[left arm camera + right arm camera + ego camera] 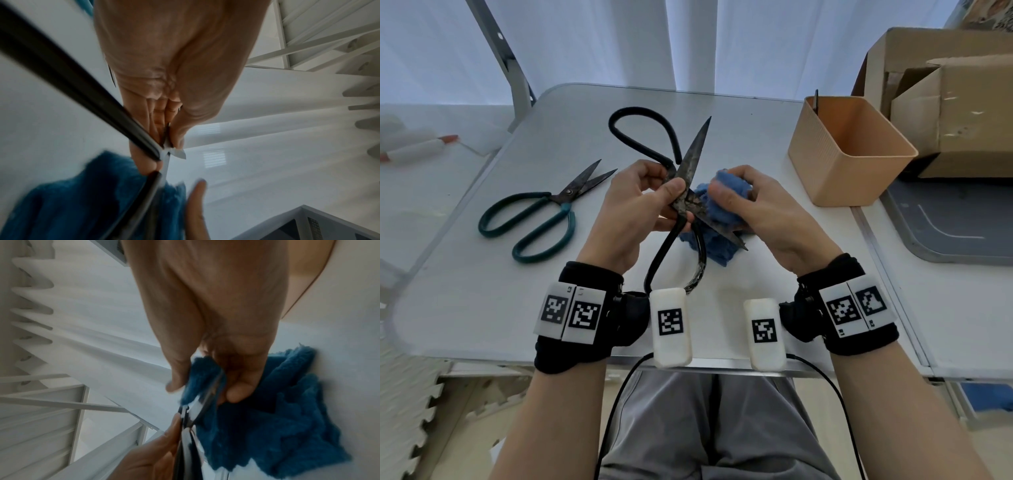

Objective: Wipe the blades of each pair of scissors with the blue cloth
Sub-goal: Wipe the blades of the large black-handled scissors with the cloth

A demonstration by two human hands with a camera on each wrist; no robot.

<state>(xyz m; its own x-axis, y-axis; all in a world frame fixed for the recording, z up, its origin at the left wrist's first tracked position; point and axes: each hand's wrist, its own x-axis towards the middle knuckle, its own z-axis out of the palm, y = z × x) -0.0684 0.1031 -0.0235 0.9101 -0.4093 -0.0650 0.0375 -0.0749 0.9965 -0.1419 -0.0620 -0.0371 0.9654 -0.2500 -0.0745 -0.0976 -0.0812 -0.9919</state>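
Note:
Large black-handled scissors [690, 161] are held spread wide above the white table [482, 301], one blade pointing up and away, the other down toward me. My left hand [654, 198] grips them at the pivot, seen close in the left wrist view as the scissors [61, 68]. My right hand [736, 198] pinches the blue cloth [717, 209] around the lower blade; the right wrist view shows the cloth [257, 418] folded over the blade [203, 404]. A second, green-handled pair of scissors [541, 216] lies on the table to the left, partly spread.
An orange plastic bin [849, 150] stands at the table's right rear. Cardboard boxes [941, 96] sit beyond it on a second table. A metal frame leg [510, 65] rises at the back left. White curtains hang behind.

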